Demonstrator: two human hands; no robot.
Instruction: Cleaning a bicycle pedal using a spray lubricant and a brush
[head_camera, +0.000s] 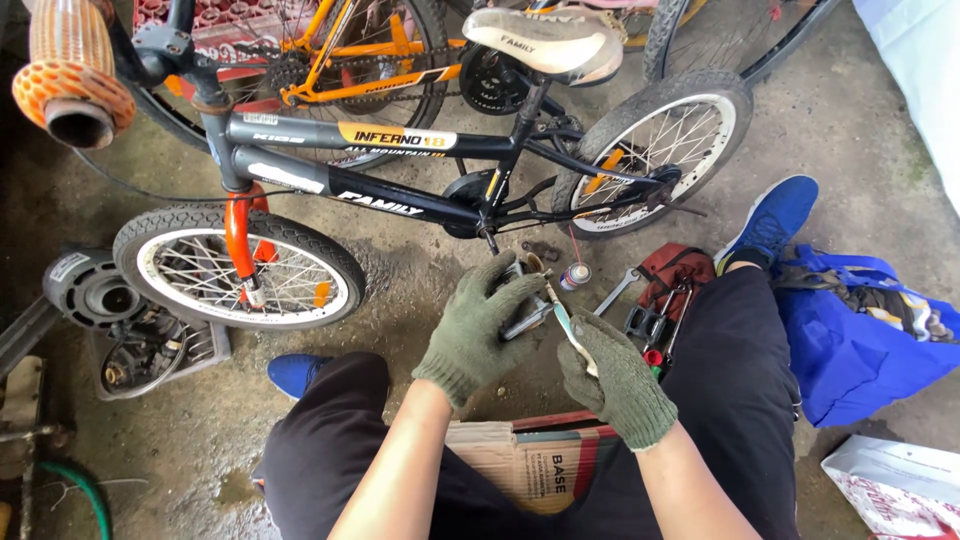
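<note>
Soft, even daylight, no hard shadows, small white shine on the bike seat (545, 40), sharp picture around it, orange handlebar grip (70, 75) up close looks big and bent

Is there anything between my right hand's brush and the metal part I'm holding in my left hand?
Nothing visible. The left hand in its green knit glove grips the small metal part, and the thin brush held by the gloved right hand reaches straight to it across open space above the concrete floor.
</note>
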